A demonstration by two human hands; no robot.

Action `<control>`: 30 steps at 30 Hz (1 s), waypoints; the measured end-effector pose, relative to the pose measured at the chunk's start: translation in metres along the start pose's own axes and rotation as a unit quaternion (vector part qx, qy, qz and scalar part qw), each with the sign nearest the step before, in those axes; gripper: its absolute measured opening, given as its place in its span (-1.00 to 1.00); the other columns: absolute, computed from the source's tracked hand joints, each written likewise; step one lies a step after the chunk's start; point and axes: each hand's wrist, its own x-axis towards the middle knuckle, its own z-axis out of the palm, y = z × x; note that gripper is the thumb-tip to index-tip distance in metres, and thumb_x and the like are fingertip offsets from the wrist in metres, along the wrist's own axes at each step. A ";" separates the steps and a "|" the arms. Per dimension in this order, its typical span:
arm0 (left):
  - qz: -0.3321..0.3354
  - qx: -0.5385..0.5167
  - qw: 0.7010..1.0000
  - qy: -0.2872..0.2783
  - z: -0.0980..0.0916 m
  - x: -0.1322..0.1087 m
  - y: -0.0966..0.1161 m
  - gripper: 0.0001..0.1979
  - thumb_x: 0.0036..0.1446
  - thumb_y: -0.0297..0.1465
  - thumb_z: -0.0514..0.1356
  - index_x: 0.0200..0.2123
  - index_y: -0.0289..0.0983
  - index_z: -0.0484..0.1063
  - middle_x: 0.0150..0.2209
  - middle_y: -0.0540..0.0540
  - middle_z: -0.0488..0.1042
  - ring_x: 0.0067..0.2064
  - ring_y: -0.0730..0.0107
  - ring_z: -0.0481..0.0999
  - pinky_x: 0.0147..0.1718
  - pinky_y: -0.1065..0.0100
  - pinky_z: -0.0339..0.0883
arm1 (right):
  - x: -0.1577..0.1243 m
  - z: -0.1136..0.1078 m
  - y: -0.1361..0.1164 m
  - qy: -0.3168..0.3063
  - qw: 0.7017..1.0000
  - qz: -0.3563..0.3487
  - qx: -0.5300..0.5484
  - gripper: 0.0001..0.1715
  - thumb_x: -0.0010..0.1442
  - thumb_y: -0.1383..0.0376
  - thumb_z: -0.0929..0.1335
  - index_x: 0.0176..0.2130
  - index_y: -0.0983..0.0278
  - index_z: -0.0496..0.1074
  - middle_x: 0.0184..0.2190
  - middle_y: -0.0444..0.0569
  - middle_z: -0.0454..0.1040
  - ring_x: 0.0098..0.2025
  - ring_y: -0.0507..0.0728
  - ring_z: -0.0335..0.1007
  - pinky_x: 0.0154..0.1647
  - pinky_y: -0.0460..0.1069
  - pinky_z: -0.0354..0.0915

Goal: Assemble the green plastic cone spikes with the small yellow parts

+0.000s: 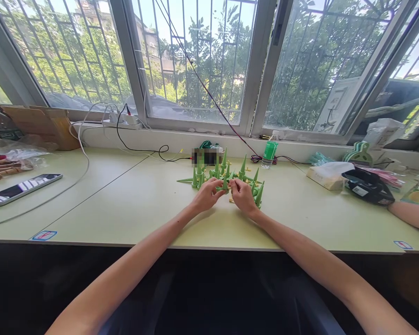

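My left hand (207, 194) is closed, its thumb and fingers round a small green cone (225, 184) held upright. Right beside it, my right hand (243, 195) is pinched; a small yellow piece seems to show at its fingertips, too small to make out. Around and behind both hands stands a cluster of green pointed cones (243, 166) with little yellow parts between them. One green cone (184, 180) lies on its side at the left of the cluster. Near my right wrist, more green cones (259, 194) stand close together. A pale yellow piece (231, 200) lies under my right hand.
A green-labelled bottle (270, 150) stands behind the cluster, near cables by the window wall. On the left lie a phone (23, 189) and a white cable. At right are a tissue box (330, 176), a black item (367, 187) and another person's forearm (412, 216).
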 end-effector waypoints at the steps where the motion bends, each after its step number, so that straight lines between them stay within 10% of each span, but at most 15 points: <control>1: -0.008 0.000 1.000 0.005 0.000 0.000 0.000 -0.73 0.13 -0.22 0.22 -0.17 -0.25 0.48 -0.23 -0.08 0.38 -0.54 0.59 0.24 -0.44 0.41 0.23 | 0.000 0.000 0.000 0.004 1.000 0.004 0.004 -0.53 0.33 0.02 0.16 -0.48 0.24 0.24 -0.65 -0.18 0.17 -0.58 0.02 0.06 -0.53 -0.06 0.02; 15: -0.228 -0.257 0.933 -0.110 -0.005 0.002 0.003 -0.34 0.04 0.18 0.08 -0.35 -0.38 0.46 -0.43 -0.10 0.40 -0.56 0.53 0.33 -0.65 0.46 0.16 | -0.003 -0.003 -0.006 0.014 0.999 0.005 0.051 -0.54 0.31 -0.05 0.16 -0.41 0.22 0.23 -0.62 -0.19 0.20 -0.63 0.00 0.10 -0.58 -0.08 0.06; 30: -0.238 -0.337 0.901 -0.133 -0.008 0.002 0.008 -0.43 -0.04 0.08 0.25 -0.41 -0.39 0.39 -0.36 -0.10 0.37 -0.55 0.62 0.29 -0.66 0.50 0.09 | -0.004 -0.003 -0.008 -0.034 0.996 0.000 0.082 -0.58 0.30 -0.03 0.18 -0.40 0.21 0.24 -0.62 -0.19 0.19 -0.63 0.00 0.10 -0.58 -0.08 0.11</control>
